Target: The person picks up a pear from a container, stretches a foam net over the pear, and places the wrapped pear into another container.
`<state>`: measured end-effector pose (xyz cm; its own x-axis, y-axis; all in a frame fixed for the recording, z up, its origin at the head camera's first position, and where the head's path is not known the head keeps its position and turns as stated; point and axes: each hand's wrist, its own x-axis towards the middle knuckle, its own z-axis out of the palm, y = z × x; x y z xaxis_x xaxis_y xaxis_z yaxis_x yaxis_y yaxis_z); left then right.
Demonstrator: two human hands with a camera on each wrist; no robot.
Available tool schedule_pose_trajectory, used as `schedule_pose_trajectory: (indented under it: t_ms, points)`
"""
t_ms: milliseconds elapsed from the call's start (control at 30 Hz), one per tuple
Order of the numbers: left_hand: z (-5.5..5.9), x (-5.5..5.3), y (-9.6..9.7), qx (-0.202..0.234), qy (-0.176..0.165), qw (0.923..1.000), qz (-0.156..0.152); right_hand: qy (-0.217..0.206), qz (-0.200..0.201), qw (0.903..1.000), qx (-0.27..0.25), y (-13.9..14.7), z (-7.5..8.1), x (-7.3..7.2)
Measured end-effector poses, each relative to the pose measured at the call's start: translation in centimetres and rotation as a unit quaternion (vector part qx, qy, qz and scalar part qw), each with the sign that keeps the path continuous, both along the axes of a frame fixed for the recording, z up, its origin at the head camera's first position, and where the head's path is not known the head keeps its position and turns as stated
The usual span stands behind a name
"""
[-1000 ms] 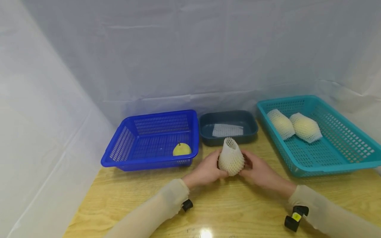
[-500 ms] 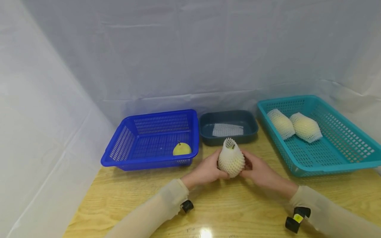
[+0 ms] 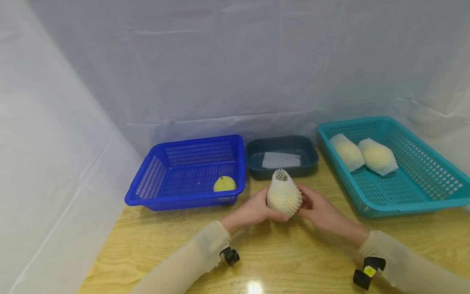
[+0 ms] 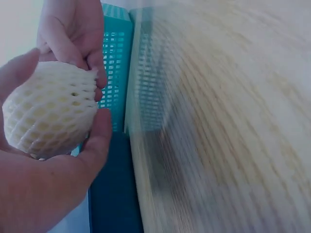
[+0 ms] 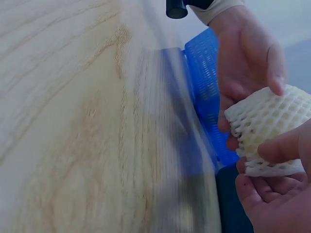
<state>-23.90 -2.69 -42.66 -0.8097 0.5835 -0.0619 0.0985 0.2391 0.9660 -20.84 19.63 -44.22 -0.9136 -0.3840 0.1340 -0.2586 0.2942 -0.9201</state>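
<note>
A yellow pear in a white foam net sleeve point(image 3: 283, 198) is held upright over the table, its stem faintly visible through the sleeve's top opening. My left hand point(image 3: 258, 207) grips it from the left, thumb across the near side. From the right, my right hand point(image 3: 318, 210) holds its lower side; in the right wrist view the thumb of that hand point(image 5: 286, 194) presses the netting near the sleeve's lower edge, with fingers curled beneath. Both hands wrap the netted pear point(image 4: 51, 109) in the left wrist view too.
A blue basket point(image 3: 183, 203) at left holds one bare pear point(image 3: 224, 184). Behind the hands, a dark teal tray point(image 3: 313, 161) contains a flat white foam net point(image 3: 281, 160). At right, a turquoise basket point(image 3: 415, 210) contains two netted pears point(image 3: 346, 153). White sheeting closes the back.
The netted pear has turned and shifted slightly left, and its top opening now tips a little leftward. My left thumb reaches farther across its near side. Baskets and tray look unchanged.
</note>
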Motion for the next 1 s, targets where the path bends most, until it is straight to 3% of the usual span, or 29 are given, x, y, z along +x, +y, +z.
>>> schedule_pose_trajectory:
  t_ms: [200, 367, 767, 1000]
  points:
    - [0.2, 0.4, 0.0, 0.025, -0.030, 0.9987, 0.032, 0.024, -0.009, 0.9995, 0.018, 0.0, 0.6, 0.4]
    - [0.4, 0.6, 0.1, 0.074, -0.068, 0.9940, 0.042, 0.006, 0.002, 0.9999, -0.010, 0.0, 1.5, 0.6]
    - [0.3, 0.7, 0.2, 0.145, -0.099, 0.9845, -0.004, -0.013, 0.004, 0.9996, -0.025, -0.6, 1.8, 0.5]
    - [0.4, 0.9, 0.3, 0.158, -0.108, 0.9815, -0.011, 0.024, -0.002, 0.9989, -0.040, -0.8, 1.7, 0.6]
